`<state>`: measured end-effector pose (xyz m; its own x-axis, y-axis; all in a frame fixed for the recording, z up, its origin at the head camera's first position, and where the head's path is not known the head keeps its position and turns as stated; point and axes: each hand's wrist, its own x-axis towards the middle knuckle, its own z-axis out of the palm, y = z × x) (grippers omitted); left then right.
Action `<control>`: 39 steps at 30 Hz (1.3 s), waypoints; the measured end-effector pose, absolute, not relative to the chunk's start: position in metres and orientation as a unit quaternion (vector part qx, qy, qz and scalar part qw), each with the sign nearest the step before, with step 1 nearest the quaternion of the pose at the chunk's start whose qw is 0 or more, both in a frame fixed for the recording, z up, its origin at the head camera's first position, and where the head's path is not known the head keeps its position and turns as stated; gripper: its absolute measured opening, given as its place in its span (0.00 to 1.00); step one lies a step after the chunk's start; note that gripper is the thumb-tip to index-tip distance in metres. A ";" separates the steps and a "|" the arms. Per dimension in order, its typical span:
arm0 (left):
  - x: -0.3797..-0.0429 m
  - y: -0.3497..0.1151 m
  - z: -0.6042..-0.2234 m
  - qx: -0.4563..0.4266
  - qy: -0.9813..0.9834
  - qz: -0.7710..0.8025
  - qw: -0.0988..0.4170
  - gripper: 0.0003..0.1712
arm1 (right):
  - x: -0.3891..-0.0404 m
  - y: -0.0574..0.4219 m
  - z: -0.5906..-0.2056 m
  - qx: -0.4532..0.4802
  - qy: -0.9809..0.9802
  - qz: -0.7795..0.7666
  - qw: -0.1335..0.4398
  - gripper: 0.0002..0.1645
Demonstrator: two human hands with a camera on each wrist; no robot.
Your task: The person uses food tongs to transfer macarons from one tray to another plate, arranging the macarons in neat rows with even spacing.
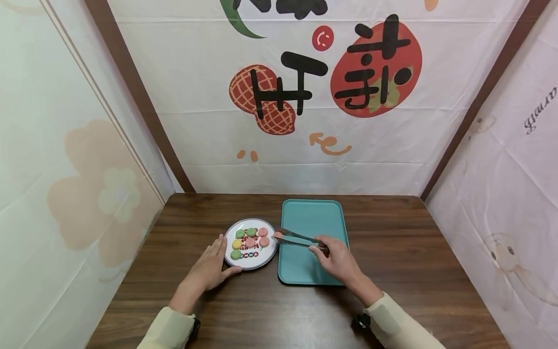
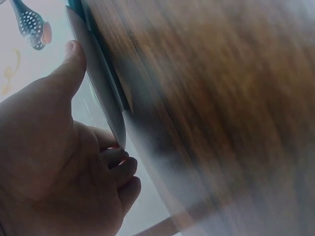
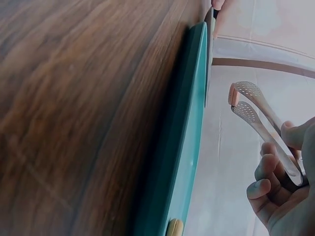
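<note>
My left hand (image 1: 209, 265) holds the rim of a white plate (image 1: 257, 263), its fingers along the left side and its thumb at the near edge. Green macarons (image 1: 236, 254), pink macarons (image 1: 264, 242) and one yellow macaron (image 1: 237, 244) lie on the plate. With my right hand (image 1: 337, 258) I grip metal tongs (image 1: 301, 236) over a teal tray (image 1: 311, 213). Between the perforated tong tips is a pink macaron (image 3: 233, 95), raised near the plate's right rim. In the left wrist view, the plate (image 2: 96, 73) is seen edge-on beside my thumb.
The tray stands right of the plate on a dark wooden table (image 1: 392, 232). A yellowish macaron-like piece (image 3: 174, 227) shows at the tray's edge in the right wrist view; my right hand seems to cover it from above. Printed cloth walls (image 1: 209, 145) enclose the table.
</note>
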<state>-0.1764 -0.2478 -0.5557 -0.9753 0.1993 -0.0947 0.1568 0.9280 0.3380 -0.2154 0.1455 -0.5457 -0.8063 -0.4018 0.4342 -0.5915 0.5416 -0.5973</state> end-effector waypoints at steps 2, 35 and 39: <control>-0.177 -0.248 -0.555 0.092 0.980 0.166 0.063 0.63 | -0.216 0.143 -0.545 0.291 -0.868 0.381 0.124 0.16; -0.177 -0.248 -0.553 0.088 0.980 0.165 0.073 0.63 | -0.215 0.105 -0.546 0.341 -0.858 0.371 0.095 0.19; -0.178 -0.247 -0.555 0.087 0.980 0.165 0.072 0.63 | -0.214 0.101 -0.546 0.352 -0.856 0.367 0.092 0.19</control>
<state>-0.1780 -0.2475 -0.5546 -0.9746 0.1934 -0.1126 0.1460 0.9307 0.3355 -0.2144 0.1011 -0.5463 -0.7353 -0.5355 0.4154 -0.6700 0.4825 -0.5642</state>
